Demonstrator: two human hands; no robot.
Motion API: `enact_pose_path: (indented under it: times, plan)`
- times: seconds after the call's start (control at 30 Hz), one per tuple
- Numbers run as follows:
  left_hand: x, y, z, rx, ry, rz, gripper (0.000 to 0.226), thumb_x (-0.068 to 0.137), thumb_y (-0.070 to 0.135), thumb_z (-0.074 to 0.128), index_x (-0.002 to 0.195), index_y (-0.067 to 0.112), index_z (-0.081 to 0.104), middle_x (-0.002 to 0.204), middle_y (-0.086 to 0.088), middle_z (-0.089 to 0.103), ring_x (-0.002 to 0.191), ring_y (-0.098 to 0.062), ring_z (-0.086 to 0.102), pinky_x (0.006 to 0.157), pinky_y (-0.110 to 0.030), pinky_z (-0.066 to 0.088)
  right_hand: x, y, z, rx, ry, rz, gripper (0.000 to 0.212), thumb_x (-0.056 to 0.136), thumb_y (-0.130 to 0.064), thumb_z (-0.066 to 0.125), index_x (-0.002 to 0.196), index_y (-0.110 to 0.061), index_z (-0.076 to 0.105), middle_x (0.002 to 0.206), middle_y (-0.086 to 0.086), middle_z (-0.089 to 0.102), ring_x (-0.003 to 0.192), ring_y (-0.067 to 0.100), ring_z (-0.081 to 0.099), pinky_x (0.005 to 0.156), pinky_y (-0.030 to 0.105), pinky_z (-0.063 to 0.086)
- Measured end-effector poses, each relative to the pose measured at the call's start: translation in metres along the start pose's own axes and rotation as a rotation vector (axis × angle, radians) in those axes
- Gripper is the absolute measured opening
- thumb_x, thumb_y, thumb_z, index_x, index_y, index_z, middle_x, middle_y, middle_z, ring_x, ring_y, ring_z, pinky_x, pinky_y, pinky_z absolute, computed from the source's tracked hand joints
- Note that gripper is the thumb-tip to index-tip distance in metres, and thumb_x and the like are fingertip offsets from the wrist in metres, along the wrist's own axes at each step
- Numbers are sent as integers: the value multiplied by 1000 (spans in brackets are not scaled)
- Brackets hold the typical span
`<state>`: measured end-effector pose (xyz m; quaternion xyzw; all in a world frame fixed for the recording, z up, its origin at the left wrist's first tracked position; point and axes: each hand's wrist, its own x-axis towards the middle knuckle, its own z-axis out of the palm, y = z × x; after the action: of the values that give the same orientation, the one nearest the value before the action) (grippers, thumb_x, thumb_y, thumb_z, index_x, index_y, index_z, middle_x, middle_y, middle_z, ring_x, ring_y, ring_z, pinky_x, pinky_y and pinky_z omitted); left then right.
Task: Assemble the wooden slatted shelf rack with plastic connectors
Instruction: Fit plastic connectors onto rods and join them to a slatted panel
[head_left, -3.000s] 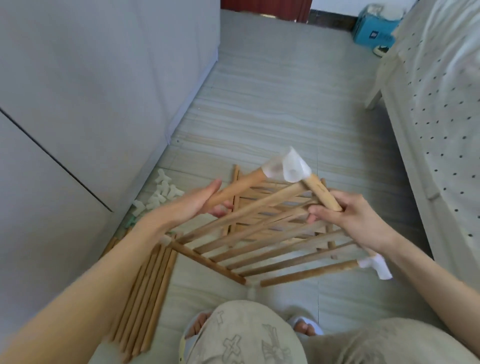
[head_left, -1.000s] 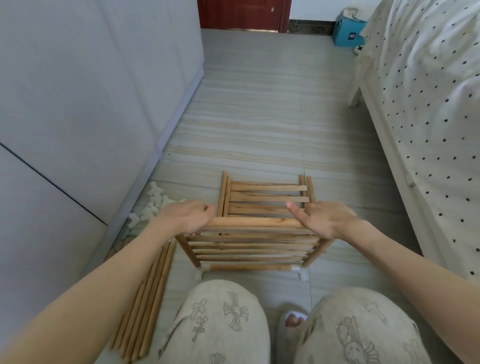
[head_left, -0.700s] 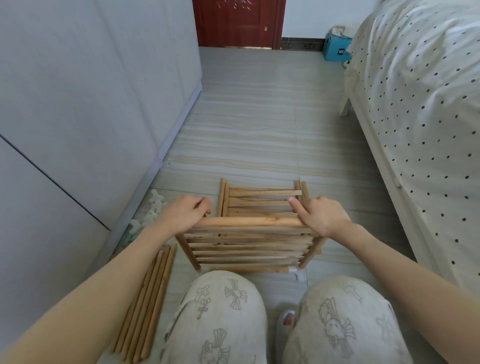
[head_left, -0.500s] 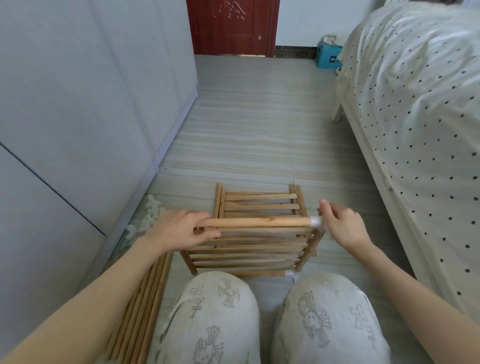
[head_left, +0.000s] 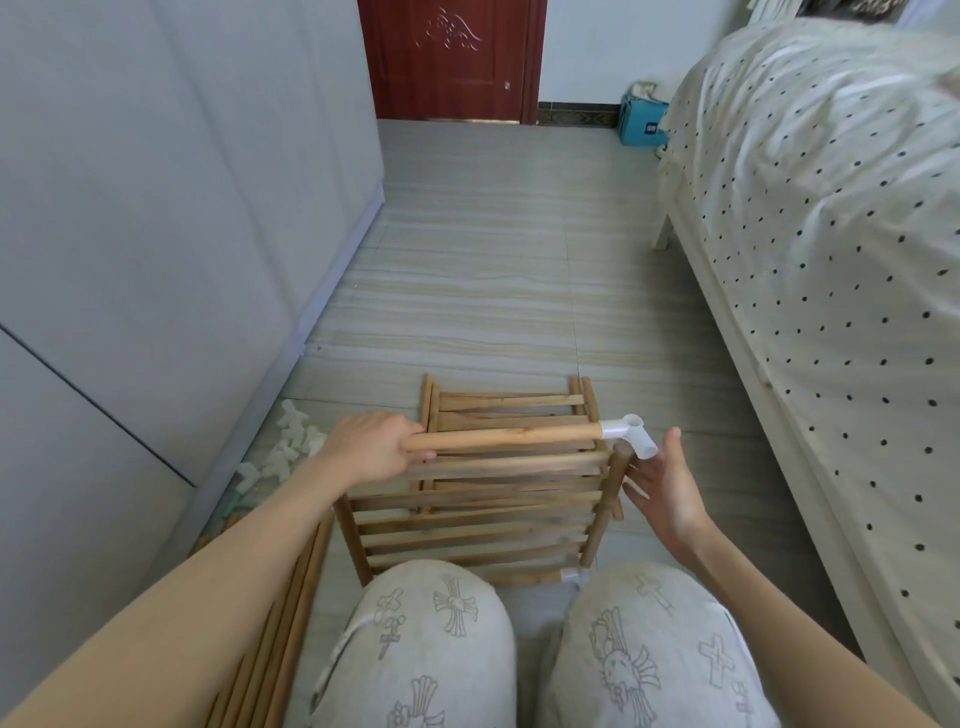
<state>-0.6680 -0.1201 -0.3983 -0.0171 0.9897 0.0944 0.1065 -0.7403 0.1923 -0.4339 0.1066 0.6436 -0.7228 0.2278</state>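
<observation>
A wooden slatted shelf panel (head_left: 470, 512) stands tilted on the floor before my knees, with another slatted panel (head_left: 511, 402) lying flat behind it. Its top rail (head_left: 504, 436) carries a white plastic connector (head_left: 629, 434) at the right end. My left hand (head_left: 371, 449) grips the rail's left end. My right hand (head_left: 665, 486) is beside the connector, fingers straight and spread, fingertips near the right upright; it holds nothing. Another white connector (head_left: 570, 576) shows at the panel's lower right corner.
Several loose wooden rods (head_left: 270, 639) lie on the floor at left under my arm. A heap of white connectors (head_left: 283, 449) sits against the grey cabinet (head_left: 156, 208). A bed with dotted cover (head_left: 831, 260) borders the right. A red door (head_left: 449, 57) and a blue box (head_left: 641, 122) are far back.
The panel was turned in the air, then set upright on the floor. My right hand has let go of the rail's right end and opened beside the connector. The camera tilted up.
</observation>
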Motion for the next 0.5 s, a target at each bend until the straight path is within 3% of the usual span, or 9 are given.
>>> enact_pose_path:
  times: [0.07,0.17,0.27,0.37,0.43,0.5]
  plan:
    - [7,-5,-12,-25,-6,-27,31,90,49,54,63,34,48,63,14,54,61,0,50,53,-22,32,-2,3,-1,-103,-63,-33,63,95,-57,14,135,-20,45,129,2,52,124,16,44,103,30,29]
    - [13,-14,-33,-159,-48,-84,26,86,51,58,69,32,60,64,17,65,64,-2,61,55,-21,38,-4,11,-2,-344,-147,-90,45,87,-56,33,116,-29,55,115,-6,60,111,13,53,94,24,38]
    - [16,-16,-45,-379,-76,-111,21,84,47,63,76,28,65,66,14,70,60,2,64,54,-17,41,5,20,3,-489,-2,-181,31,95,-38,44,109,-14,58,99,11,62,94,26,59,79,34,51]
    - [23,-14,-44,-221,24,-101,19,88,42,61,76,27,61,68,12,67,71,-7,64,52,-18,37,16,20,8,-495,106,-238,30,98,-35,39,103,-11,58,76,4,57,72,19,60,68,37,53]
    - [28,-11,-39,-59,118,-104,13,92,37,56,95,26,61,87,5,66,90,-19,62,61,-26,39,23,23,9,-515,127,-262,30,98,-38,38,97,-14,57,68,0,54,61,14,58,55,26,50]
    - [27,-11,-27,-24,204,-96,32,94,30,52,125,20,54,117,-5,62,110,-27,56,81,-34,44,29,27,8,-559,159,-310,29,98,-39,38,87,-18,55,63,-1,52,53,10,52,44,14,41]
